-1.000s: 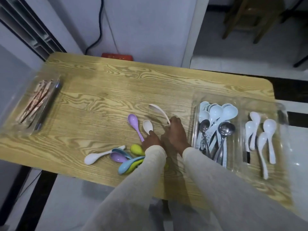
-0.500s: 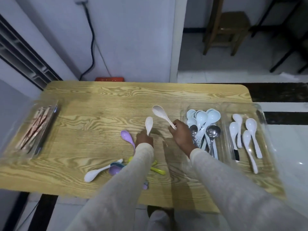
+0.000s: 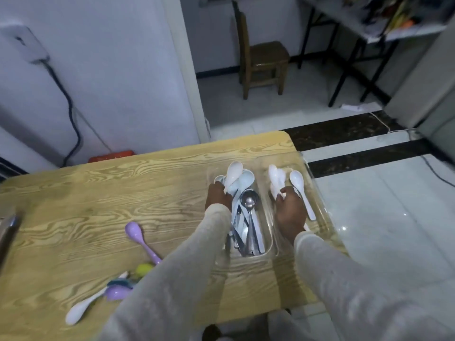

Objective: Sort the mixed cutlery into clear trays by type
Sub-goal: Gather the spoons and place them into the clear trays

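Head view

- Desk (image 3: 73,198): pale wood grain, rounded corner at 1 o'clock.
- Inner tray (image 3: 268,252): clear plastic, on the desk at 3 o'clock of its middle. It holds a crowded lot of white spoons and metal ones, handles towards 6 o'clock. A metal spoon (image 3: 248,201) lies on top, bowl up.
- Outer tray (image 3: 321,212): clear plastic, just beside the inner tray at its 3 o'clock, near the desk edge. It holds a loose white spoon (image 3: 299,187), bowl towards 12 o'clock.
- Left hand (image 3: 218,197): over the 9 o'clock rim of the inner tray, fingers pinching the handle of the raised white spoon (image 3: 234,173), whose bowl points to 12 o'clock above the heap.
- Right hand (image 3: 289,211): inside the outer tray, fingers curled round the handle of the blurred white spoon (image 3: 276,178). Whether it grips one spoon or two cannot be told.
- Unsorted lot, desk at 7 o'clock: lilac spoon (image 3: 136,233) lying alone. Past its handle end is a cluster of a yellow-green piece (image 3: 144,269), a teal piece (image 3: 120,283), a second lilac bowl (image 3: 117,292) and a white spoon (image 3: 78,313), partly hidden by the left sleeve.
- Surroundings: wooden chair (image 3: 261,57) on the tiled floor at 12 o'clock, and a black cable (image 3: 71,114) on the wall at 10 o'clock
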